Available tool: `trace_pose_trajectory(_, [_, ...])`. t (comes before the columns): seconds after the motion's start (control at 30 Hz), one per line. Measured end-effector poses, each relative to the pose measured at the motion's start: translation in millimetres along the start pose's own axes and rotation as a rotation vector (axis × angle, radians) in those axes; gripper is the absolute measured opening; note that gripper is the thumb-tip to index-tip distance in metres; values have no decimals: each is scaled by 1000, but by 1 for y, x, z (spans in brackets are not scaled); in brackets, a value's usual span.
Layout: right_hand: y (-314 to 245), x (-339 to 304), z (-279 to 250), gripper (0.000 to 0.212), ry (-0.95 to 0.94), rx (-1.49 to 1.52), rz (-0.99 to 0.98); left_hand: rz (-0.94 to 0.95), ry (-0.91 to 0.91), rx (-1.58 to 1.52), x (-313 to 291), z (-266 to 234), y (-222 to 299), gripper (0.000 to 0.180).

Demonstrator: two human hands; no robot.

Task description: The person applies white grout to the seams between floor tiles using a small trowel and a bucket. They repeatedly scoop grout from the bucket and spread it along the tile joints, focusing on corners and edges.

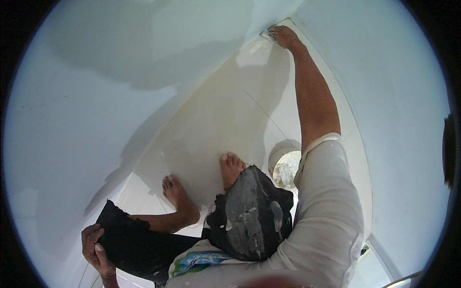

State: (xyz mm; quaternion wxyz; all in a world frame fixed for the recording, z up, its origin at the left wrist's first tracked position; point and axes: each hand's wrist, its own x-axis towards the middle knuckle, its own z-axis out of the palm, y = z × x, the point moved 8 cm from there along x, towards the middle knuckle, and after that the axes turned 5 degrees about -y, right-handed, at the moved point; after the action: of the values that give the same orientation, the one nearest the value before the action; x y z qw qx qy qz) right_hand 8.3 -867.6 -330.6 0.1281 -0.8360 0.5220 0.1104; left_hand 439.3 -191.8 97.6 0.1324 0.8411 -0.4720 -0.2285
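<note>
right hand point(284, 37): reaches the far floor corner point(288, 21), fingers bent at a thin flat piece point(269, 38); i cannot tell whether they grip it.
left hand point(98, 249): rests on the left knee point(115, 230), fingers loosely bent, unclenched.
tub of white paste point(276, 156): stands on pale floor point(192, 129), partly behind the right sleeve point(326, 192).

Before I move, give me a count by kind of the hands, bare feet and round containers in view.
Hands: 2 (left hand on the black trouser leg; right hand at the far corner of the floor)
Bare feet: 2
Round container holding white material: 1
Total: 5
</note>
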Motion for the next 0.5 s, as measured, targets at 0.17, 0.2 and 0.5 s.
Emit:
trace_pose_trajectory(0.17, [-80,-20,16,38,-107,-26,-290,16,1,-3,-2,-1,2,56])
trace_pose_trajectory(0.2, [-99,-32,13,38,-96,45,-335,15,5,-10,-4,-2,2,56])
trace_pose_trajectory(0.5, [-100,-59,30,40,40,284,-210,-1,15,13,-5,2,4,55])
